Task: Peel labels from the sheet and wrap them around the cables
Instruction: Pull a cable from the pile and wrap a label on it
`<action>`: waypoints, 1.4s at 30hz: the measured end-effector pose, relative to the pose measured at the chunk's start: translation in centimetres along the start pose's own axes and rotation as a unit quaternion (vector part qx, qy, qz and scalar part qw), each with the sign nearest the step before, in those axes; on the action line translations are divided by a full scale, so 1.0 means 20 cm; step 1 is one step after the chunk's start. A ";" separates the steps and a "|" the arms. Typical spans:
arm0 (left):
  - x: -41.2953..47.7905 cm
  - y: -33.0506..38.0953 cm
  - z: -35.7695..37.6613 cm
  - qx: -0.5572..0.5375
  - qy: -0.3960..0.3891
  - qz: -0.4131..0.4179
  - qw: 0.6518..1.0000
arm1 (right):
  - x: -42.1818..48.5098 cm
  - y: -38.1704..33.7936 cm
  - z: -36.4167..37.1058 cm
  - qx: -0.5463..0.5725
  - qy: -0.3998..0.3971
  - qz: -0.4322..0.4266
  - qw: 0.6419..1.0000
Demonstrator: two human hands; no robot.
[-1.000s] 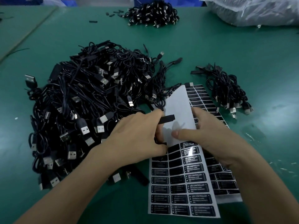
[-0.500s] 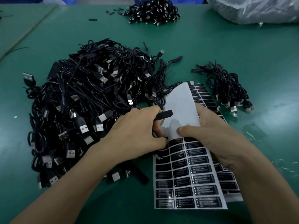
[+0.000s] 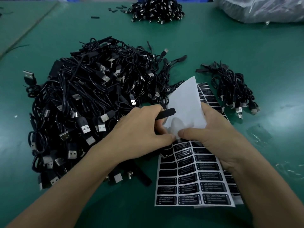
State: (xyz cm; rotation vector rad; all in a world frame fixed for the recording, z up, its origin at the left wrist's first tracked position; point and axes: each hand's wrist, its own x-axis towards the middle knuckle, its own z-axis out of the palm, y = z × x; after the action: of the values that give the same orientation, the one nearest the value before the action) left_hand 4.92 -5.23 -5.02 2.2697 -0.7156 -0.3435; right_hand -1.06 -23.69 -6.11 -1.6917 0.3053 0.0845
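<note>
Green matting covers the table [image 3: 230, 46]. On its left half sits a cable heap [image 3: 92, 102], black leads with USB plugs, reaching the far edge of the label sheet [image 3: 189, 178]. That sheet lies centre-right, its upper part folded back with the white underside showing. At the fold the right hand [image 3: 212, 135] grips the sheet, thumb on top. Beside it, the left hand [image 3: 141, 129] clasps a black cable end [image 3: 166, 113] in curled fingers, thumb at the fold.
</note>
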 end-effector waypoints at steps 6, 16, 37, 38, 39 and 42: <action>0.01 0.00 -0.01 -0.015 0.001 -0.001 1.000 | 0.00 0.00 0.00 0.015 -0.003 0.015 1.000; 0.02 -0.03 0.00 -0.028 0.002 0.018 0.999 | 0.00 -0.01 0.01 0.035 -0.009 0.036 0.999; 0.05 -0.04 -0.04 -0.179 0.106 -0.038 0.977 | -0.05 -0.05 -0.04 -0.279 0.088 -0.036 0.955; 0.05 -0.04 -0.04 -0.195 0.103 -0.040 0.975 | -0.06 -0.06 -0.04 -0.298 0.091 -0.035 0.949; 0.05 -0.04 -0.05 -0.210 0.100 -0.041 0.972 | -0.06 -0.06 -0.04 -0.316 0.092 -0.033 0.944; 0.05 -0.03 -0.06 -0.244 0.096 -0.039 0.964 | -0.06 -0.05 -0.03 -0.389 0.113 -0.002 0.914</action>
State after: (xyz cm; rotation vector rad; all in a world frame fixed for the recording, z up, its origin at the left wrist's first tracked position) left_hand 6.51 -4.80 -4.71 1.8313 -0.3881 -0.2930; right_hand -1.97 -23.99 -4.74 -2.5054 0.4828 0.0029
